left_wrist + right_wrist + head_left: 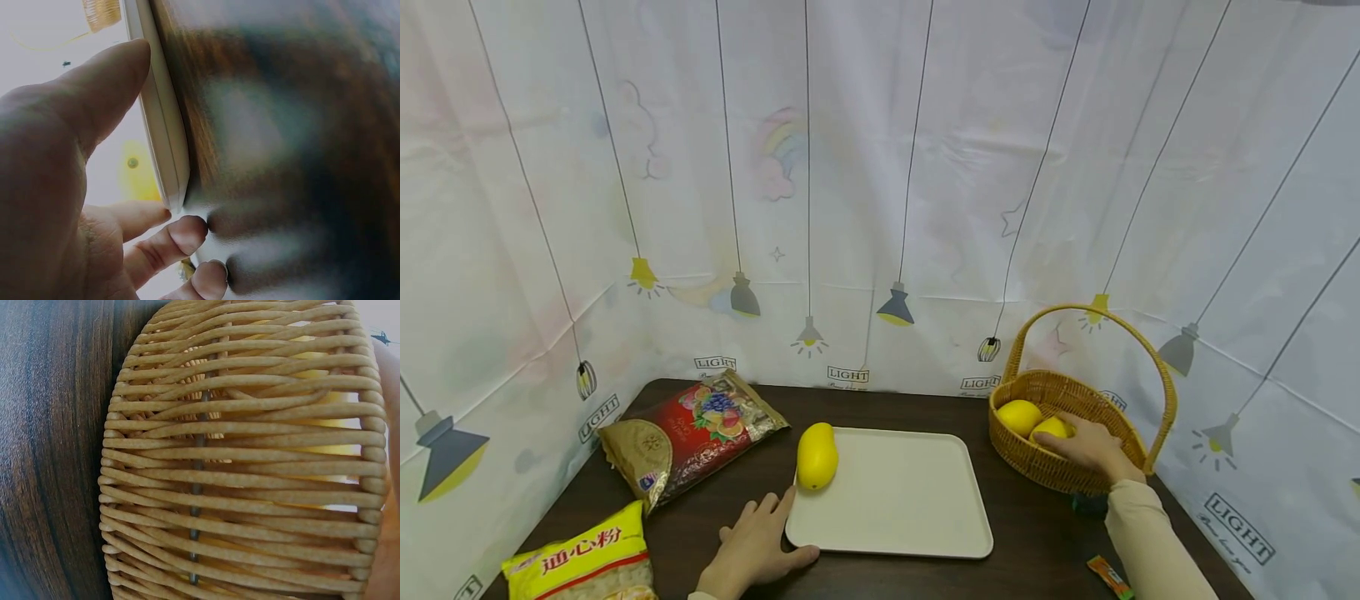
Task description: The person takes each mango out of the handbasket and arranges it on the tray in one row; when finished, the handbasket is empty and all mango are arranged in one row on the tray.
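Note:
A yellow mango lies at the left end of a white rectangular tray. My left hand is at the tray's near left corner, fingers spread, with thumb and index finger touching its rim. In the left wrist view the left thumb lies along the tray's edge. My right hand reaches over the near rim of a wicker basket and grips a yellow fruit inside it. Beside that sits another yellow fruit. The right wrist view shows mainly basket weave, hiding the fingers.
A red and gold bag lies at the back left of the dark table. Nearer is a yellow bag of pasta. A small orange and green packet lies by the right forearm. The basket's tall handle arches above it.

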The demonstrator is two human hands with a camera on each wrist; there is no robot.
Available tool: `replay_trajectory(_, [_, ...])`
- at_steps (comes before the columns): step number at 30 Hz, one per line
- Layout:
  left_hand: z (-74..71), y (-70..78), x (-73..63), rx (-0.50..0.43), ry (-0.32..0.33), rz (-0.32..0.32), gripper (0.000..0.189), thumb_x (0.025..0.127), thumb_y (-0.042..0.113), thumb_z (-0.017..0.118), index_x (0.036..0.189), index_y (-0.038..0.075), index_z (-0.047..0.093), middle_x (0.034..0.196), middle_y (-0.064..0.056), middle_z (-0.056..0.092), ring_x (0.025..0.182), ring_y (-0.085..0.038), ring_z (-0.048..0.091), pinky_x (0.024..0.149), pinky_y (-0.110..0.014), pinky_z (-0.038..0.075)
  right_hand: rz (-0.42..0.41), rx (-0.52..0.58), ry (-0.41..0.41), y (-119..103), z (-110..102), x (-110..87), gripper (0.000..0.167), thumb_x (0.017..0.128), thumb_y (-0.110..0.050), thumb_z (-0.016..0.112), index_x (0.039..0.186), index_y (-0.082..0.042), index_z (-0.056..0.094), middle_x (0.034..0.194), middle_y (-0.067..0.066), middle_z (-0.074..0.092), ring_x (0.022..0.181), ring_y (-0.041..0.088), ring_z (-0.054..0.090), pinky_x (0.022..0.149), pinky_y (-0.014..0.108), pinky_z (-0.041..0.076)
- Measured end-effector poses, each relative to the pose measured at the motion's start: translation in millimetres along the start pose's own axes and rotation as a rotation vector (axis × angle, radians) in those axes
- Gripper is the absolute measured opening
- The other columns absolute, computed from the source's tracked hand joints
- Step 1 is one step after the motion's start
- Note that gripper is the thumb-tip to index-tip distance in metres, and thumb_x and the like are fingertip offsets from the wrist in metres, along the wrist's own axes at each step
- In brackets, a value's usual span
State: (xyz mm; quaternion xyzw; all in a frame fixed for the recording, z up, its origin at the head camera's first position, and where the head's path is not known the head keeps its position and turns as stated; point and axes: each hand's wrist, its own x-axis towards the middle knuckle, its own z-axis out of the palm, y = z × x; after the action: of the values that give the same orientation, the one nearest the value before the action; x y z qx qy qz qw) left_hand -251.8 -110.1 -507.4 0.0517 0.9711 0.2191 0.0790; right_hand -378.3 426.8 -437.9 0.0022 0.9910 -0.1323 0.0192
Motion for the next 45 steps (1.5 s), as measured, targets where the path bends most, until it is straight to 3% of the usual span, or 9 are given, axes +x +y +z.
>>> replay_trajectory(4, [-0.1,0.7,-0.5,0.002,0.001,0.004,0.102,0.074,0.072,0.074,0.155,0.018,0.041,0.142,-0.016,0.054,0.126,-0.044,0.05,0.083,-0.084,0.037,-0.004,0.035,0.031,2,-2,-2.2,0.098,0.09,-0.072,0.054,0.151,0.003,0.04,0.143,0.039,0.047,0.125,0.063,0.044,0.094,0.074,0.039])
replay_trajectory(13, [0.8,0.4,-0.2,0.003,0.009,0.006,0.103,0.074,0.072,0.074,0.155,0.019,0.04,0.14,-0.014,0.055,0.123,-0.043,0.051,0.082,-0.083,0.038,-0.028,0.051,0.071,-2,-11,-6.3,0.099,0.09,-0.072,0.054,0.153,0.003,0.037,0.143,0.04,0.046,0.121,0.06,0.05,0.087,0.062,0.049])
replay_trajectory(24, [0.5,0.7,-1.1,0.002,0.016,0.01,0.103,0.073,0.073,0.074,0.155,0.02,0.04,0.14,-0.014,0.055,0.123,-0.042,0.051,0.082,-0.082,0.038,-0.058,0.049,0.136,-16,-27,-12.6,0.1,0.091,-0.071,0.054,0.152,0.005,0.036,0.146,0.04,0.043,0.129,0.06,0.044,0.101,0.069,0.042])
replay_trajectory(35, [0.4,1.0,-2.1,0.0,0.009,0.012,0.102,0.074,0.072,0.073,0.156,0.02,0.04,0.141,-0.014,0.054,0.124,-0.042,0.05,0.083,-0.082,0.038,-0.13,0.091,0.179,-46,-35,-19.6,0.095,0.092,-0.068,0.056,0.154,0.002,0.037,0.149,0.035,0.044,0.132,0.058,0.044,0.104,0.069,0.04])
replay_trajectory(45, [-1.2,2.0,-3.8,-0.004,0.008,0.016,0.102,0.075,0.071,0.073,0.156,0.019,0.039,0.142,-0.014,0.053,0.125,-0.044,0.05,0.084,-0.083,0.037,-0.179,0.167,0.201,-85,-26,-17.7,0.089,0.091,-0.064,0.06,0.152,-0.003,0.041,0.14,0.029,0.057,0.113,0.04,0.059,0.086,0.047,0.053])
